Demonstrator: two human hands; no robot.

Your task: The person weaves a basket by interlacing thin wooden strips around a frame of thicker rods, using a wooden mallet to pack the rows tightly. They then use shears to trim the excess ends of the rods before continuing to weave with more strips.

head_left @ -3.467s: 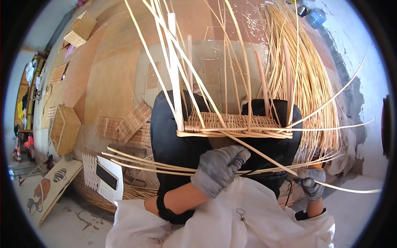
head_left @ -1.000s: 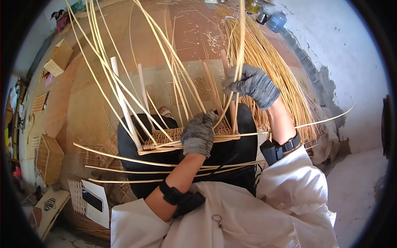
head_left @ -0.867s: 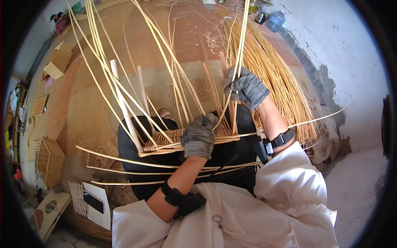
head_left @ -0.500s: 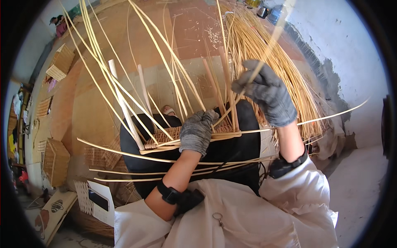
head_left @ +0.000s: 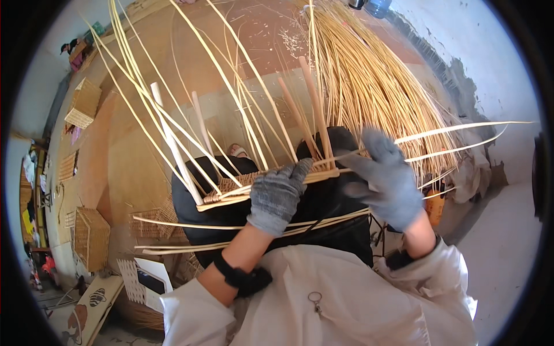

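- The wicker base [head_left: 229, 184] lies across the black-clad lap [head_left: 323, 203]; 4 wooden posts [head_left: 173, 144] rise from its ends.
- Left hand [head_left: 277, 196]: gloved, fingers narrow, gripping the base's near edge.
- Right hand [head_left: 389, 184]: gloved, blurred, fingers wide near the base's right end; I cannot tell if they touch the pale rod [head_left: 456, 131] there.
- A rod bundle [head_left: 375, 98] covers floor [head_left: 124, 144] beyond the lap's right edge.

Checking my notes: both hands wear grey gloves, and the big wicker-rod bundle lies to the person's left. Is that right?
The side is wrong: in the head view the wicker-rod bundle lies to the person's right. The left hand and right hand do wear grey gloves.
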